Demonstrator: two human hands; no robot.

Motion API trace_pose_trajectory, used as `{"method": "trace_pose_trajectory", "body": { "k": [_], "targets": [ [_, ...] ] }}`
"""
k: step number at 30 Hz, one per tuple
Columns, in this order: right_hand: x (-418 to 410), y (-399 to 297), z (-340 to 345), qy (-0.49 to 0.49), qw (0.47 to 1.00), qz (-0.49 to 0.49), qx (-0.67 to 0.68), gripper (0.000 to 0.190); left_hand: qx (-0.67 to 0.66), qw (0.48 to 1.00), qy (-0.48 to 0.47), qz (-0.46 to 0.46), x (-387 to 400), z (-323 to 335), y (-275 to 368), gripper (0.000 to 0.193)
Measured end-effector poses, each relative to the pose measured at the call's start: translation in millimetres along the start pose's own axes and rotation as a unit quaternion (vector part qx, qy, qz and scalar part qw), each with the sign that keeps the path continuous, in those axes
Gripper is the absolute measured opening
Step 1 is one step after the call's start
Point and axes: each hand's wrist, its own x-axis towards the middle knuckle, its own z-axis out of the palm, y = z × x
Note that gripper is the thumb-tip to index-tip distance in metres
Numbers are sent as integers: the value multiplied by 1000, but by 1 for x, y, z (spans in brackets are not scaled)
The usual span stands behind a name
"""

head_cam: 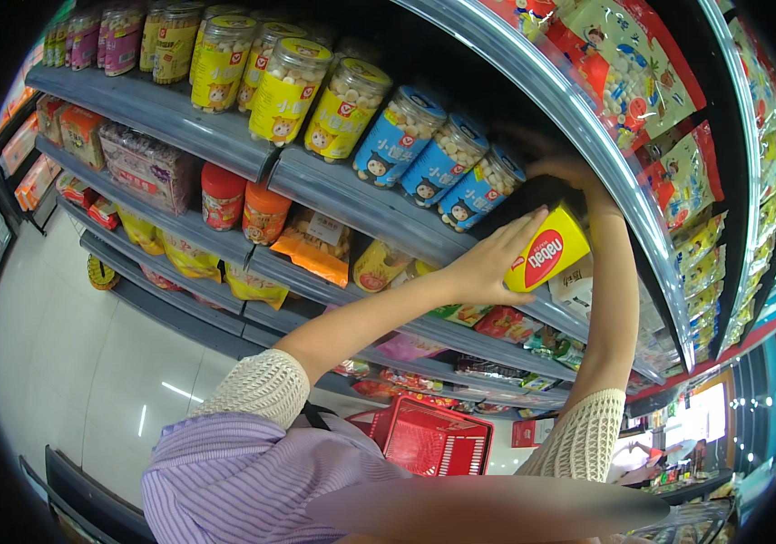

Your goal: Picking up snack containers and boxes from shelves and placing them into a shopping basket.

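Note:
My left hand (496,264) is closed around a yellow Nabati wafer container (547,250), which is tilted over the shelf's front edge. My right hand (561,170) reaches into the dark space of the upper shelf, behind the container and right of the blue-labelled jars; its fingers are blurred and in shadow, so whether it holds anything is not visible. Nearest to both hands is a clear jar of small round biscuits with a blue label (481,190). More blue-labelled jars and yellow-labelled jars (290,93) stand to its left on the grey shelf (360,204).
Lower shelves hold a red-lidded jar (222,197), an orange-lidded jar (265,212) and bagged snacks (313,245). Overhead at the right, a curved shelf edge (605,129) lies close to my right arm, with snack bags above. A red shopping basket (437,438) is on the floor below.

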Motion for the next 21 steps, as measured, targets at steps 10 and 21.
{"method": "trace_pose_trajectory", "body": {
  "k": [10, 21],
  "targets": [
    [93, -2, -2, 8, 994, 78, 71, 65, 13, 998, 61, 29, -1, 4, -9, 116],
    [70, -43, 42, 37, 989, 117, 88, 72, 27, 997, 67, 32, -5, 9, -9, 113]
  ]
}}
